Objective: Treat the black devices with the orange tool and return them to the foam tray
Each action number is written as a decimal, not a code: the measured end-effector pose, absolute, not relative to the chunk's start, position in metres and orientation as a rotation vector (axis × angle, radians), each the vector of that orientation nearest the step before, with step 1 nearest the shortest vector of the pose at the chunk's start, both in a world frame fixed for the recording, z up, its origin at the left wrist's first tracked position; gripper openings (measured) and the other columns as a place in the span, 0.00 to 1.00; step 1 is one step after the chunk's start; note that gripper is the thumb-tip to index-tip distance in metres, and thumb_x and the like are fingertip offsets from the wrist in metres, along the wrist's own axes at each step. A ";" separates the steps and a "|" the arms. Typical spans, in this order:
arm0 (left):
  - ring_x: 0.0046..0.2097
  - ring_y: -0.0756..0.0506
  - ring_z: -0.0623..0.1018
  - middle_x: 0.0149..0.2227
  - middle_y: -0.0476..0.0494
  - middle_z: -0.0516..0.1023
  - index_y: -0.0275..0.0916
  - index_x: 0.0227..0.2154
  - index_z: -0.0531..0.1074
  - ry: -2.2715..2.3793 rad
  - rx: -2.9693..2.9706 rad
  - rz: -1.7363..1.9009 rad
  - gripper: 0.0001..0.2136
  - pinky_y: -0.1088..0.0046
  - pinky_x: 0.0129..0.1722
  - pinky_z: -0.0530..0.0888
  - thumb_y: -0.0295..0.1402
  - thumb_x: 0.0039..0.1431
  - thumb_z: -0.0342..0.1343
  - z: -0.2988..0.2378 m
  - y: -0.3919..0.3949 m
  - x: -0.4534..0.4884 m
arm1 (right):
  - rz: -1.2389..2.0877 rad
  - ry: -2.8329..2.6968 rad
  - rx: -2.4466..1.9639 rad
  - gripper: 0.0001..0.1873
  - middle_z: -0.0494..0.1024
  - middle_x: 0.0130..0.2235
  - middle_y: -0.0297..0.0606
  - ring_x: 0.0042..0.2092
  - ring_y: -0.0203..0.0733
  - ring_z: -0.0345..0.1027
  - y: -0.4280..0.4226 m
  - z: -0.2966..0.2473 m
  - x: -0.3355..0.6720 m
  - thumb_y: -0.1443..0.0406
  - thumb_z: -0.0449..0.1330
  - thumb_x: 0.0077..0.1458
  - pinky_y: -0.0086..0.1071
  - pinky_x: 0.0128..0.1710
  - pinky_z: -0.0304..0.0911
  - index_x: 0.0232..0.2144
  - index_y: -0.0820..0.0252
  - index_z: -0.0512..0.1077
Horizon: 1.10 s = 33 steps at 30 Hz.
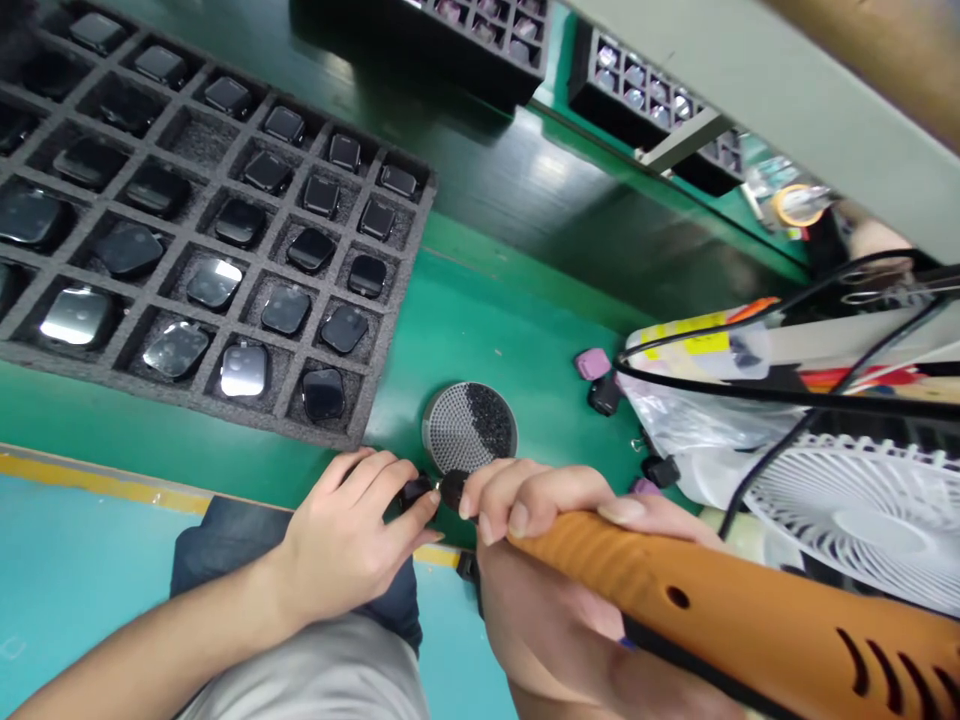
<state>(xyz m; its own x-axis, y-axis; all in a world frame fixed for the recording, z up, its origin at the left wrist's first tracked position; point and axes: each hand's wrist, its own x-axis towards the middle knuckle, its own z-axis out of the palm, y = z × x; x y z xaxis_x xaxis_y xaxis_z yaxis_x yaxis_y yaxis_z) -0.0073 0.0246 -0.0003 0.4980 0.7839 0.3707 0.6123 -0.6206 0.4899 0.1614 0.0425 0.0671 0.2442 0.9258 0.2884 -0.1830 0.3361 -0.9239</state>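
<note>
Where the view begins, far left: a foam tray point(180, 392) of dark, pitted foam, cut into a grid of square pockets, lies askew on the green table point(487, 310). Most pockets hold a rounded, black watch body with glossy glass, and several catch white glare.

Near edge: a yellow strip point(97, 475) runs along the table, above a teal surface point(75, 590). Dark denim point(225, 535) covers the lap below.

Left grip point(349, 540): closed, with thumb and fingers pinching a small black part point(416, 490). The part sits between both hands, just over the table's near edge. Holding it close to the fingertips seems the steadiest way to control so small a piece.

Centre: a round metal mesh disc point(450, 430) lies flat just beyond the hands, its dotted surface partly covered by black grains point(491, 425).

Right grip point(547, 610): closed around an orange tool point(675, 600), whose long handle has a round hole and curved slits. A round black piece point(454, 490) sits by the fingertips; whether it is separate from the small part cannot be told.

Far right: a pink pad point(592, 363), a crumpled plastic bag point(690, 420), black cables point(750, 395) and a white fan point(847, 510) crowd the table's end.
</note>
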 end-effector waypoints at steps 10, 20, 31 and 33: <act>0.54 0.38 0.79 0.52 0.41 0.82 0.44 0.51 0.81 1.198 2.432 0.835 0.09 0.56 0.58 0.73 0.38 0.74 0.63 0.002 0.026 -0.005 | 0.967 -1.089 -0.866 0.37 0.77 0.37 0.31 0.33 0.41 0.73 0.039 0.062 0.160 0.32 0.41 0.69 0.45 0.32 0.72 0.56 0.46 0.73; 0.51 0.39 0.79 0.49 0.42 0.82 0.43 0.49 0.82 1.209 2.432 0.892 0.07 0.57 0.55 0.74 0.37 0.74 0.62 0.001 0.027 -0.004 | 0.998 -1.147 -0.868 0.26 0.77 0.38 0.31 0.34 0.42 0.73 0.041 0.059 0.162 0.38 0.57 0.68 0.45 0.33 0.72 0.56 0.43 0.74; 0.55 0.36 0.78 0.52 0.37 0.81 0.41 0.53 0.80 1.164 2.363 0.908 0.09 0.51 0.54 0.80 0.31 0.72 0.63 0.006 0.023 -0.004 | 1.000 -0.982 -0.846 0.30 0.75 0.33 0.29 0.27 0.38 0.68 0.046 0.066 0.177 0.34 0.55 0.66 0.40 0.27 0.69 0.50 0.47 0.75; 0.51 0.38 0.79 0.49 0.36 0.80 0.39 0.55 0.79 1.128 2.318 0.942 0.12 0.55 0.52 0.82 0.26 0.72 0.59 0.010 0.019 -0.003 | 0.988 -1.011 -0.815 0.32 0.75 0.32 0.29 0.26 0.37 0.67 0.046 0.061 0.180 0.33 0.56 0.64 0.38 0.25 0.68 0.51 0.48 0.76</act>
<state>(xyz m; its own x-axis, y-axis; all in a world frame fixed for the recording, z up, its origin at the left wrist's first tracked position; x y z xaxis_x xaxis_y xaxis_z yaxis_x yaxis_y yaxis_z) -0.0031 0.0191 0.0096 0.4490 0.8000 0.3981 0.5348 -0.5975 0.5975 0.1798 0.0459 0.0606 0.2040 0.9325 0.2979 -0.2757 0.3467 -0.8965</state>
